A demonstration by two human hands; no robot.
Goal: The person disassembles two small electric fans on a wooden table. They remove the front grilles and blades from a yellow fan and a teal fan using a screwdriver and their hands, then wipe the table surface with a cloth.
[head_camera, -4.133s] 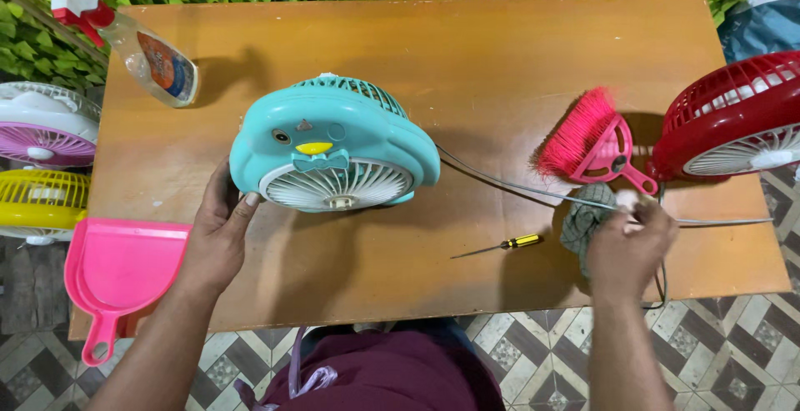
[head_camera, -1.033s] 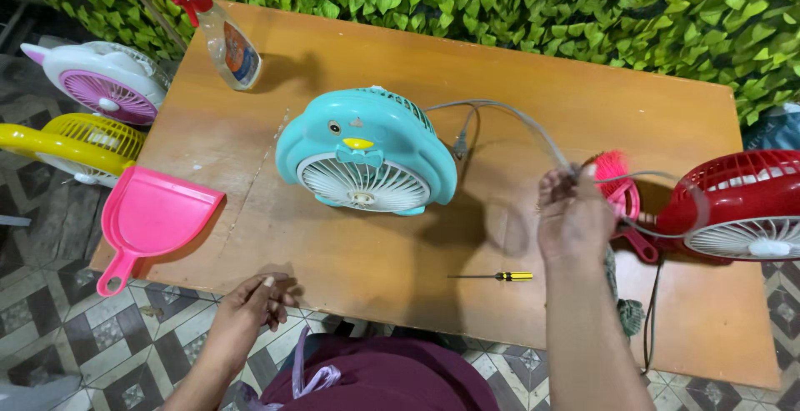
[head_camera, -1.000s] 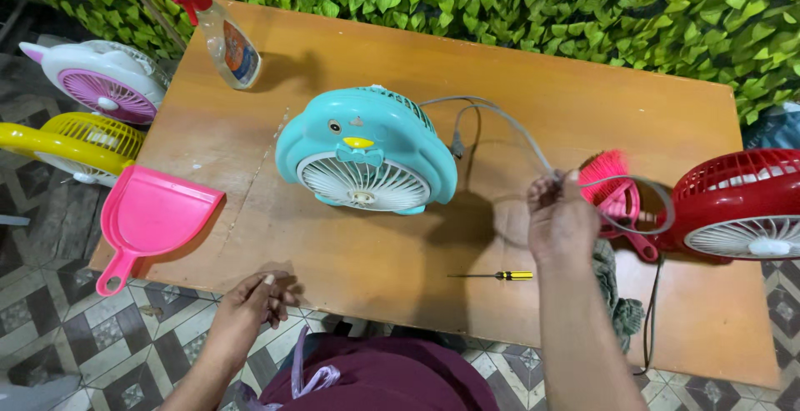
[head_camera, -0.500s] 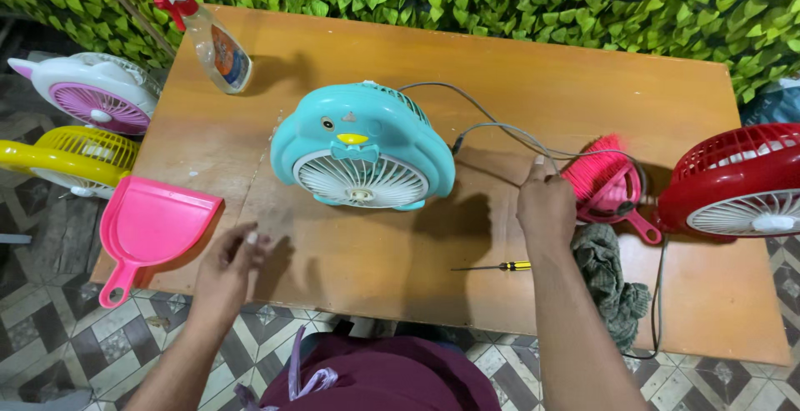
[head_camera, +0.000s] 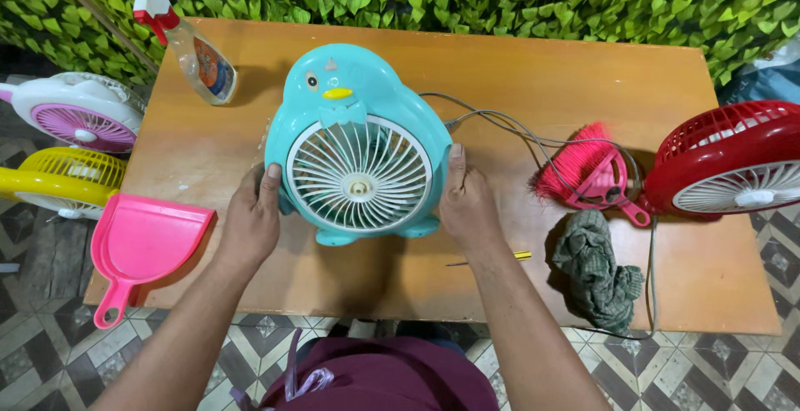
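The penguin-shaped fan [head_camera: 358, 144] now stands tilted up, with its white grille turned to the camera; before, it lay lower on the wooden table [head_camera: 533, 69] and showed more of its top. The left hand [head_camera: 250, 221], which half a second ago was near the table edge and apart from the fan, now presses on the fan's left side. The right hand [head_camera: 468, 203] has let go of the grey cable [head_camera: 517, 128] and now holds the fan's right side. The cable, lifted in the air one second ago, now lies on the table and runs over the pink brush [head_camera: 587, 174]. The screwdriver [head_camera: 508, 257] is now partly hidden behind the right wrist.
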